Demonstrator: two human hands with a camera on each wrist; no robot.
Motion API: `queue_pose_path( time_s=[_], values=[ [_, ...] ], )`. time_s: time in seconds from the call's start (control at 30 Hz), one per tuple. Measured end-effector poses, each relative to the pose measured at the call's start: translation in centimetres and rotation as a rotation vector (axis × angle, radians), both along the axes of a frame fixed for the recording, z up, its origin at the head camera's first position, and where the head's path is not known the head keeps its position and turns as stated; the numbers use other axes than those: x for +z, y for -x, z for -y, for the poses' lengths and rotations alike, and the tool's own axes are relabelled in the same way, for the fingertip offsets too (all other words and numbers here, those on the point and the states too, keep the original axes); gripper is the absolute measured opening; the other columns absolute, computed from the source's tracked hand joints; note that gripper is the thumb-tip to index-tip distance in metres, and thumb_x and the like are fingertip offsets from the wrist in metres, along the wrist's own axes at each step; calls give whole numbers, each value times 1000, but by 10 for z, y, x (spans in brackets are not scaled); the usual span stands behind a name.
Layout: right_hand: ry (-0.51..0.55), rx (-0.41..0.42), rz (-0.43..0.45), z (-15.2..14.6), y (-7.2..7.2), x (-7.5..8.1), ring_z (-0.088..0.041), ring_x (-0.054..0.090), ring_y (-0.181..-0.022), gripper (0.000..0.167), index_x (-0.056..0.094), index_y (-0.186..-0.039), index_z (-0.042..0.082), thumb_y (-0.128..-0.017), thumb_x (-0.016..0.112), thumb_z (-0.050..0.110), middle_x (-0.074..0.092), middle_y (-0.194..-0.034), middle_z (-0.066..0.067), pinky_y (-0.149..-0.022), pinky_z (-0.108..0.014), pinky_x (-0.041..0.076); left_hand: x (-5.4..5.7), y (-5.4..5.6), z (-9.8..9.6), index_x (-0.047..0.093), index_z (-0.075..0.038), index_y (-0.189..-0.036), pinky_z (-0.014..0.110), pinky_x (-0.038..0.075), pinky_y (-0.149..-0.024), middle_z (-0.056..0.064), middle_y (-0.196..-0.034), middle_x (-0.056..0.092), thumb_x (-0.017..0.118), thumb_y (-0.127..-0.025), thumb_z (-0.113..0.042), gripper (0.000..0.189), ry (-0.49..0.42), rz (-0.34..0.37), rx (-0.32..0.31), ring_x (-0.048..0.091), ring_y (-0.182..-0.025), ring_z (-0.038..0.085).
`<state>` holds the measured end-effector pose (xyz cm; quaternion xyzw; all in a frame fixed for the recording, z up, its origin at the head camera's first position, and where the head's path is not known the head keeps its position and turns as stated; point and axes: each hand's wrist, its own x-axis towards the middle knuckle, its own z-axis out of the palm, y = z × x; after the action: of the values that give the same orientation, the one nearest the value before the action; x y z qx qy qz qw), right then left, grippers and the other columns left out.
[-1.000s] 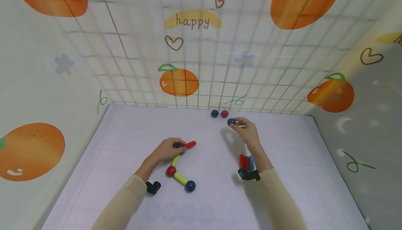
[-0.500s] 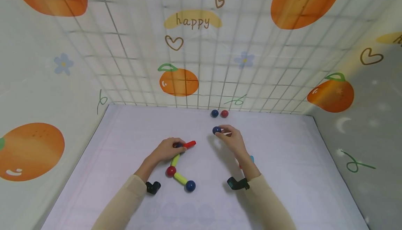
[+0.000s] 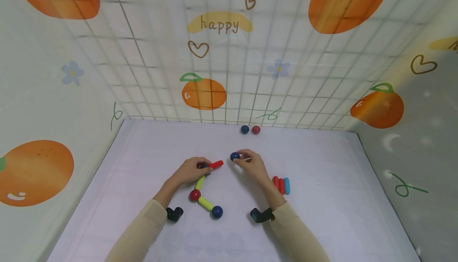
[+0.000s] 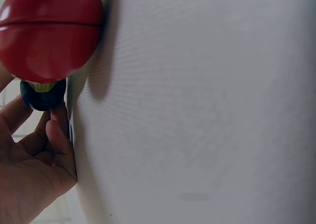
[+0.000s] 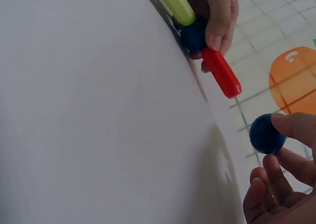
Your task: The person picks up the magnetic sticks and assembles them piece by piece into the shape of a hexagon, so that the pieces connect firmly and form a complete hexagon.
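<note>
While the left hand [image 3: 191,170] grips the joint blue ball [image 3: 204,167] just left of the frame's centre, its thumb by the spot where a red rod [image 3: 216,164] meets that ball, the right hand [image 3: 253,166] pinches a loose blue ball [image 3: 234,156] between thumb and fingers, a little right of centre. Loose ball near the rod's free end, apart from it; the right-wrist view shows a gap, ball clear of the white tabletop [image 3: 150,142]. From the joint ball a chain runs down the frame: upper yellow-green rod [image 3: 200,182], red ball [image 3: 195,195], then lower yellow-green rod [image 3: 205,203] slanting down-right to an end blue ball [image 3: 217,212] at lower centre. Right of centre, beyond the right forearm, two red rods [image 3: 281,186] and a light-blue rod [image 3: 287,185] lie side by side. Above centre, near the printed backdrop [image 3: 157,75], a far blue ball [image 3: 245,129] sits just left of a far red ball [image 3: 256,129].
</note>
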<state>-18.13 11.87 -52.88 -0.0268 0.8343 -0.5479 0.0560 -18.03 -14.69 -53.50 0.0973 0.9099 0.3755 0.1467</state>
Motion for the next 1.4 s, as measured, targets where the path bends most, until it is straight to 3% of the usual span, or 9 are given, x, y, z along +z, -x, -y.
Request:
queue_pose_path(
  time_s=[0.5,0.8,1.17,1.4],
  values=[
    [-17,37,2,15,0,-12,-22,61,-91,33,70,-119,17,-90,77,29,64,-99,-3,-76,-34,52,4,-2,-2,74,-23,-113,39,47,-82,-2,-101,64,73,-91,-33,24,0,-4,1,54,-92,20],
    [-21,41,7,23,-1,-9,-23,62,-89,31,70,-118,15,-90,76,26,64,-97,-4,-72,-32,52,2,0,-3,74,-23,-113,37,46,-79,-3,-97,63,74,-91,-34,24,-3,-7,-7,54,-89,20],
    [-8,92,-60,29,-1,-9,-22,64,-87,31,71,-118,12,-90,77,23,64,-93,-4,-71,-31,52,9,4,-11,72,-22,-116,38,49,-82,-7,-99,67,75,-91,-33,28,-1,-49,-80,58,-89,16],
    [-16,129,-16,31,-3,-8,-21,64,-89,34,68,-122,12,-91,75,23,65,-97,-3,-71,-31,53,14,7,-13,70,-17,-120,37,50,-79,-3,-98,67,74,-92,-26,30,5,-35,-117,59,-87,16]
  ],
)
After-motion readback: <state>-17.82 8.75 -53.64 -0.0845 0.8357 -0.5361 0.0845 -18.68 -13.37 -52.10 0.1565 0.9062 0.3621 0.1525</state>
